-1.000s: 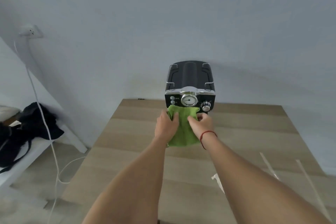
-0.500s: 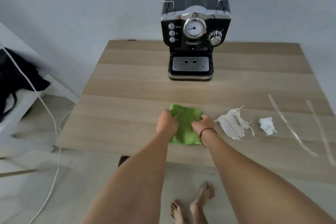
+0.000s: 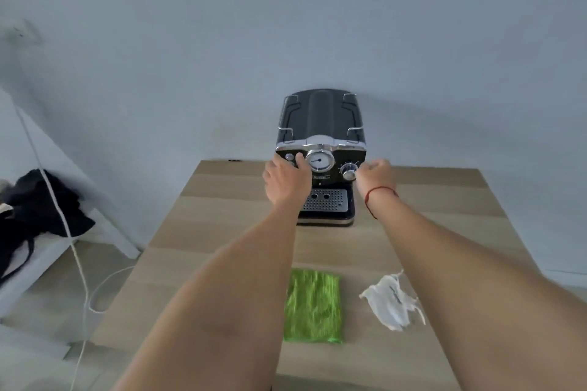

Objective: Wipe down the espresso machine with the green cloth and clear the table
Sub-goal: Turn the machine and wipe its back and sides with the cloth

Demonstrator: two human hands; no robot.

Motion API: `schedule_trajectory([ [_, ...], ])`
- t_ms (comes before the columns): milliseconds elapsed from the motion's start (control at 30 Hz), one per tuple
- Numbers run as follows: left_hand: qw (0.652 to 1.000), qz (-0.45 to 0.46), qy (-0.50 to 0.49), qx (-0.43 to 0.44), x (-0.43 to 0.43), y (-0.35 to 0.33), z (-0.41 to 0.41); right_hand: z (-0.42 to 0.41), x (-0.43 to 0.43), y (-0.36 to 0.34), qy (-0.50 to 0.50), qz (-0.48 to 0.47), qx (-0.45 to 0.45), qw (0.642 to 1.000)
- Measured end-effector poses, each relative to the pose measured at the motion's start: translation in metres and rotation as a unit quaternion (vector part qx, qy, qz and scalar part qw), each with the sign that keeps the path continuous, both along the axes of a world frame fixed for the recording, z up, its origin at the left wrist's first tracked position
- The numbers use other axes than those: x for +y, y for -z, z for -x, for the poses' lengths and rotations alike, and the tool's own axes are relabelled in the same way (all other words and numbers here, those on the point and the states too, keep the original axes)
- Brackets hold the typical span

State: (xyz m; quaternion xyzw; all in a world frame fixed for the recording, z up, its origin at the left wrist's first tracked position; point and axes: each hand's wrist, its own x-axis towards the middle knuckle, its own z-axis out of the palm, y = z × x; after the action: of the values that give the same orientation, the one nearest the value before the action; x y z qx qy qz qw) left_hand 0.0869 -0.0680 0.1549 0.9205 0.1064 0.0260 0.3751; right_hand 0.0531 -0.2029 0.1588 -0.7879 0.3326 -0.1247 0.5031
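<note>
The black and chrome espresso machine point(image 3: 320, 127) stands at the far edge of the wooden table point(image 3: 222, 232), against the wall. My left hand point(image 3: 286, 182) holds its front left corner, thumb beside the round gauge and fingers round the left side. My right hand point(image 3: 376, 173) is curled against the right side, next to the chrome knob. The folded green cloth point(image 3: 313, 306) lies flat on the table near the front edge, between my forearms, with no hand on it.
A crumpled white paper scrap point(image 3: 392, 300) lies on the table to the right of the cloth. At the left, a white cable point(image 3: 68, 232) hangs down to the floor, beside a low white shelf with black bags point(image 3: 38, 200).
Both hands let go of the green cloth, which now lies on the table, and reached forward to the espresso machine. The camera tilted up.
</note>
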Motion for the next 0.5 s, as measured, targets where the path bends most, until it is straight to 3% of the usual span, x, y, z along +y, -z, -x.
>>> schedule_trajectory([
  [367, 0.997, 0.041, -0.067, -0.011, -0.053, -0.010, -0.050, -0.089, -0.050, -0.039, -0.072, 0.043, -0.004, 0.997],
  [500, 0.995, 0.059, -0.086, -0.012, -0.063, -0.004, -0.058, -0.121, -0.048, -0.035, -0.039, -0.056, -0.018, 0.997],
])
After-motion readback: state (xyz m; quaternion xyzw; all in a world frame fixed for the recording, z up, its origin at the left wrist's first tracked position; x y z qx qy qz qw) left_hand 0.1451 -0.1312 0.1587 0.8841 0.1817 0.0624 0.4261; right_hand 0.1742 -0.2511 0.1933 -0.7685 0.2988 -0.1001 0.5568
